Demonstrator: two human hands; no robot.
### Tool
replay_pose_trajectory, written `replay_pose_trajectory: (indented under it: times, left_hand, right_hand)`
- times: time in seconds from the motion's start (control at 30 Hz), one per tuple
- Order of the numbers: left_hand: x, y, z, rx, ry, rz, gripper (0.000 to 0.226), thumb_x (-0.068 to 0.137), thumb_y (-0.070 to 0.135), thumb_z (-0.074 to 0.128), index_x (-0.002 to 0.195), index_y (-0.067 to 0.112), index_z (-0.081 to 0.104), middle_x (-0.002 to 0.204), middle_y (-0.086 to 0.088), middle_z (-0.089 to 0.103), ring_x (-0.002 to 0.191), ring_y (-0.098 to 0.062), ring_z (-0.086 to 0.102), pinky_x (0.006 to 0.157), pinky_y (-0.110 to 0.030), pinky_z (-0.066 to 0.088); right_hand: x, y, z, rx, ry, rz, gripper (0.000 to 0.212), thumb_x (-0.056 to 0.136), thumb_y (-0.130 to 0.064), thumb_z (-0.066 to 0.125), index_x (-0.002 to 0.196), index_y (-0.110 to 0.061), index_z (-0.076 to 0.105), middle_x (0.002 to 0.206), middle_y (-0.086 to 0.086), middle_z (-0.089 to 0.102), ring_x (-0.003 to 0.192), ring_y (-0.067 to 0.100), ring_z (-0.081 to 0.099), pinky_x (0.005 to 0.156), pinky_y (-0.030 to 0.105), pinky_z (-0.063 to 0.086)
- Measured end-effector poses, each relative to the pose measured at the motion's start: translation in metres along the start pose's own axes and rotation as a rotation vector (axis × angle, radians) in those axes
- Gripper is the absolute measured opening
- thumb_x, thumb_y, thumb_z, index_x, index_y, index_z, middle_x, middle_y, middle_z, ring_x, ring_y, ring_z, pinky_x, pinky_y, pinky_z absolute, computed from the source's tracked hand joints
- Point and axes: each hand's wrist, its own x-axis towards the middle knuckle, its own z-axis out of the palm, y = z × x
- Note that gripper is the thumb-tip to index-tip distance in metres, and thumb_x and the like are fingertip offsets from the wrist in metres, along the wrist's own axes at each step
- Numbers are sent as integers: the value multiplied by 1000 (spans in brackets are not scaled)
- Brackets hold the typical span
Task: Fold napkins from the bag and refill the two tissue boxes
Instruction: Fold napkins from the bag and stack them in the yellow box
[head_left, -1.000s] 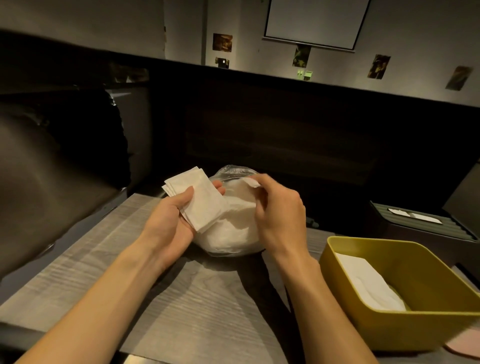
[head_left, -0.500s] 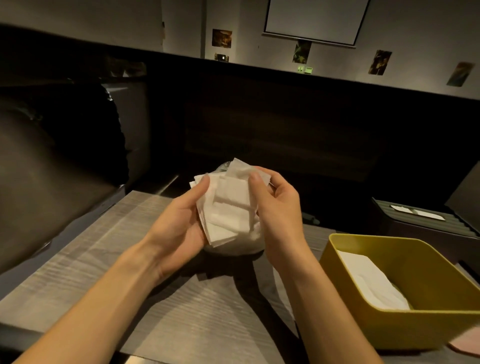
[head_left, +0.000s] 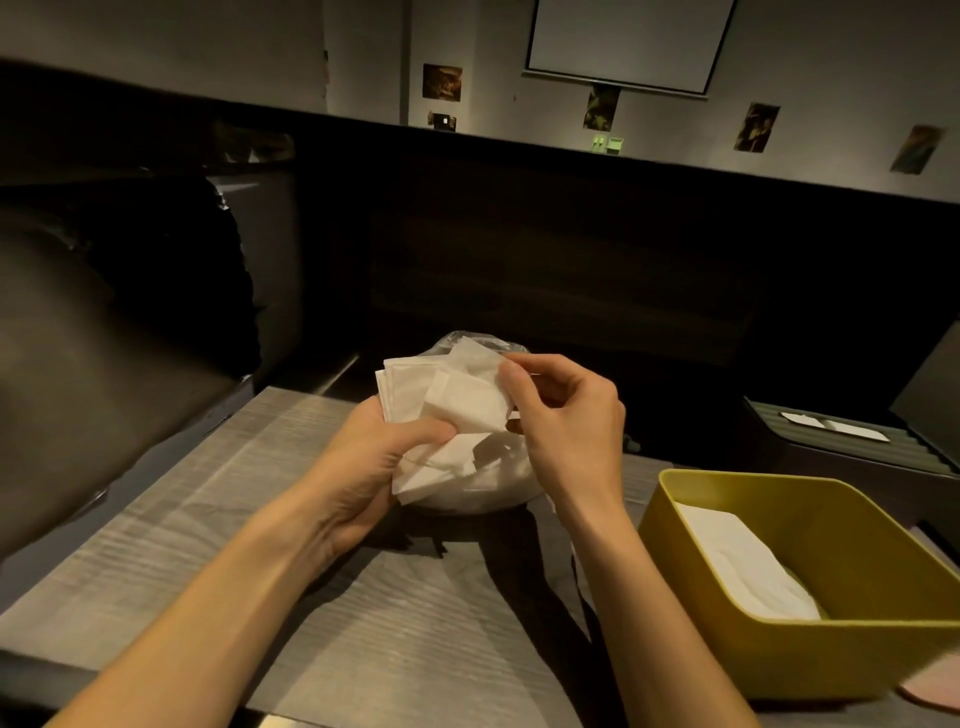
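My left hand (head_left: 363, 467) grips a small stack of white napkins (head_left: 410, 389) from below, thumb pressed across them. My right hand (head_left: 566, 415) pinches the top napkin (head_left: 465, 402) at its upper right edge between thumb and fingers. Both hands hover just above a clear plastic bag of napkins (head_left: 488, 486) lying on the grey wood table (head_left: 218, 540). A yellow tissue box (head_left: 852, 654) stands open at the right with folded white napkins (head_left: 743, 566) inside. A dark ribbed box (head_left: 852, 452) with white paper on its top sits farther back right.
A dark bench back runs along the left and a dark partition stands behind the table. The table's far edge lies just beyond the bag. A pinkish item (head_left: 935, 693) pokes out at the lower right corner.
My right hand drew a napkin out of the bag and brought it onto the stack in my left hand. Now it pinches that napkin's upper edge, and my left thumb clamps the stack.
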Motion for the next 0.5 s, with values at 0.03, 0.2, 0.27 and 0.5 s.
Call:
replay_pose_trajectory:
  times: [0.03, 0.2, 0.27, 0.5]
  left_hand:
    - [1, 0, 0, 2, 4, -1, 40, 89, -6, 65, 126, 12, 65, 113, -12, 77, 105, -29, 75, 84, -39, 63]
    - [3, -1, -2, -24, 34, -20, 40, 90, -1, 68, 128, 9, 64, 113, -13, 77, 104, -28, 75, 80, -36, 64]
    - [4, -1, -3, -32, 36, -26, 42, 90, 1, 69, 130, 11, 63, 114, -11, 77, 104, -27, 75, 80, -35, 64]
    - [3, -2, 1, -29, 78, 3, 33, 93, 3, 66, 123, 16, 66, 106, -7, 79, 98, -22, 76, 71, -34, 63]
  right_hand:
    - [0, 0, 1, -30, -5, -19, 7, 97, -33, 72, 102, -35, 77, 92, -20, 74, 95, -2, 70, 83, 35, 63]
    - [0, 0, 4, -117, 48, -87, 7, 98, -34, 70, 97, -41, 68, 88, -22, 69, 91, -2, 67, 77, 32, 62]
    - [1, -1, 2, -89, 105, -93, 6, 99, -34, 69, 97, -41, 68, 89, -19, 70, 90, 1, 68, 78, 31, 62]
    - [-9, -16, 1, -69, 95, -608, 14, 98, -18, 69, 109, -11, 73, 103, -13, 69, 96, -1, 67, 75, 13, 52]
